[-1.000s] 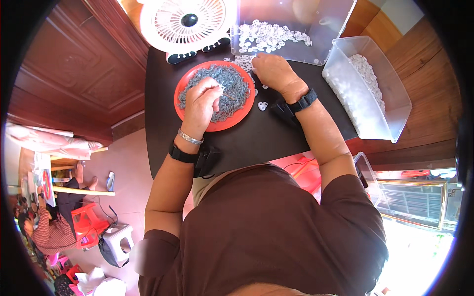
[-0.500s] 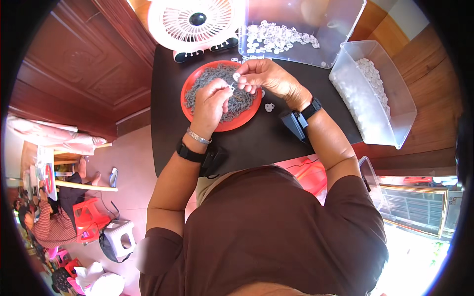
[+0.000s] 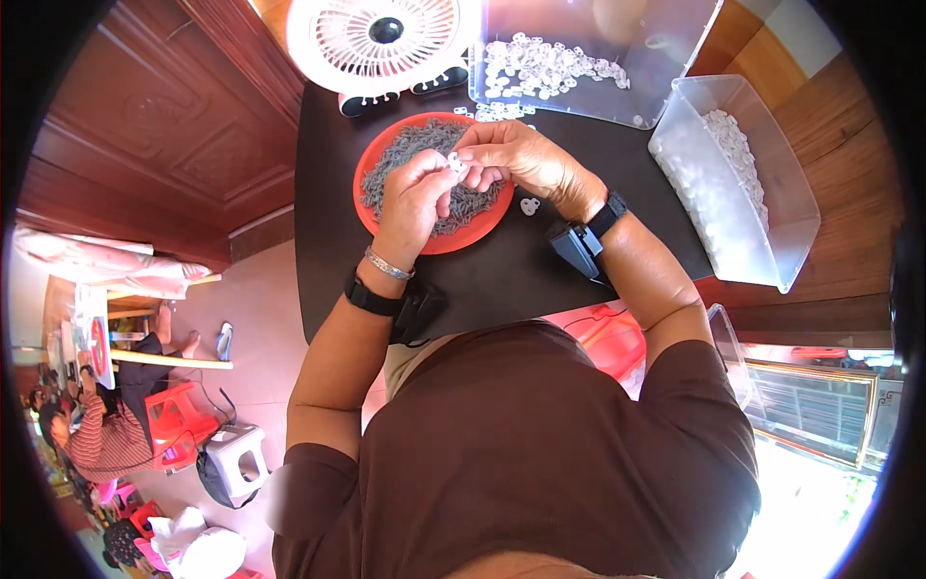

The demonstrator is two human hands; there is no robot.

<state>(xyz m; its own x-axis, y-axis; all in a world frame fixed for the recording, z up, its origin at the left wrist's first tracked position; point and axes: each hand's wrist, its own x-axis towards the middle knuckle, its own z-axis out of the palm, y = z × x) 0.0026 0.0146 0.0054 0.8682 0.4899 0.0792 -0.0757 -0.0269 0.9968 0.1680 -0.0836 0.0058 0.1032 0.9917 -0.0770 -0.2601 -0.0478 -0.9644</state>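
The left hand [image 3: 417,198] and right hand [image 3: 516,159] meet fingertip to fingertip, both pinching one small white plastic piece [image 3: 453,162] above the red plate [image 3: 453,241] of grey parts. Another white piece [image 3: 529,206] lies just beside the right wrist; beyond stand a white fan [image 3: 381,39] and clear trays [image 3: 617,87].

A white round fan [image 3: 384,39] stands at the top edge of the black table [image 3: 502,280], a clear tub [image 3: 762,227] of white pieces sits at the upper right, a lone white piece [image 3: 530,206] lies mid-table, and red stools [image 3: 178,425] stand lower left.
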